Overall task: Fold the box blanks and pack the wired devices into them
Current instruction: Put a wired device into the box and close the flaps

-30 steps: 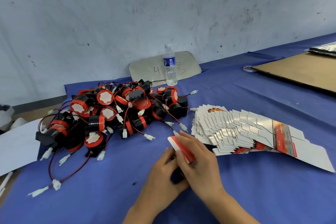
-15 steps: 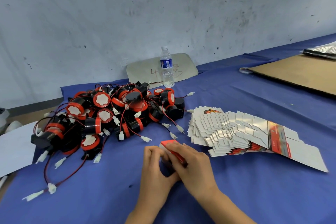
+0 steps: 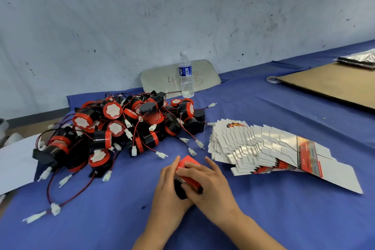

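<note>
A small red and black box (image 3: 187, 163) stands on the blue cloth at the front centre, held between both hands. My left hand (image 3: 167, 185) cups its left side. My right hand (image 3: 206, 183) lies over its top and right side with fingers curled round it. A pile of black and red wired devices (image 3: 121, 126) with white connectors lies to the left and behind. A fanned stack of flat white box blanks (image 3: 263, 148) lies to the right.
A water bottle (image 3: 185, 76) stands at the back against a grey board (image 3: 207, 71). A brown cardboard sheet (image 3: 332, 83) with a tape roll (image 3: 273, 79) beside it lies far right. White paper (image 3: 14, 160) hangs over the table's left edge.
Both hands have shifted on the box: the left hand now cups its side and the right fingers press down over its red top.
</note>
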A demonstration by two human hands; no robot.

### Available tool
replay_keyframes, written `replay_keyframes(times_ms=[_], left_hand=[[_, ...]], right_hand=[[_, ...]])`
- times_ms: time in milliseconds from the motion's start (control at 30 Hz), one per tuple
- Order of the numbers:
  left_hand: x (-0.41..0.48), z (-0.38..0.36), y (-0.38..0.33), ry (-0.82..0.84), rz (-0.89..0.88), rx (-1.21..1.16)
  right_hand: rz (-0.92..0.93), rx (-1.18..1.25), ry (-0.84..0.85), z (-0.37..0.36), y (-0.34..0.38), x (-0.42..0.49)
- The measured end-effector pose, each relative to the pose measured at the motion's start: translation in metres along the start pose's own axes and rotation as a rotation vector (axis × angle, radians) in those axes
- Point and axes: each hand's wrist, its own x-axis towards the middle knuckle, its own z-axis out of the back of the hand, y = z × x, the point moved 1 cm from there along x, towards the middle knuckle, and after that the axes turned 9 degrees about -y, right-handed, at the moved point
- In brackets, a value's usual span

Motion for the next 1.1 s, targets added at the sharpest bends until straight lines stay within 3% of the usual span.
replay_keyframes(times_ms=[133,400,567,800,1100], left_hand=[[0.0,-0.001,-0.002,0.011,-0.025,0.031],[0.0,0.001,0.0,-0.002,0.032,0.058],[0.002,0.004,-0.001,0.001,0.062,0.036],[0.012,0.019,0.004,-0.073,0.095,-0.205],[0.011,0.016,0.001,-0.18,0.129,-0.176]], right_hand=[[-0.218,0.158,0.077,0.0,-0.008,-0.001],[0.033,-0.055,0.087,-0.007,-0.006,-0.001],[-0.068,-0.047,0.035,-0.012,-0.006,-0.001],[-0.205,0.059,-0.02,-0.007,-0.008,0.002],[-0.236,0.097,0.017,0.0,-0.013,0.005]])
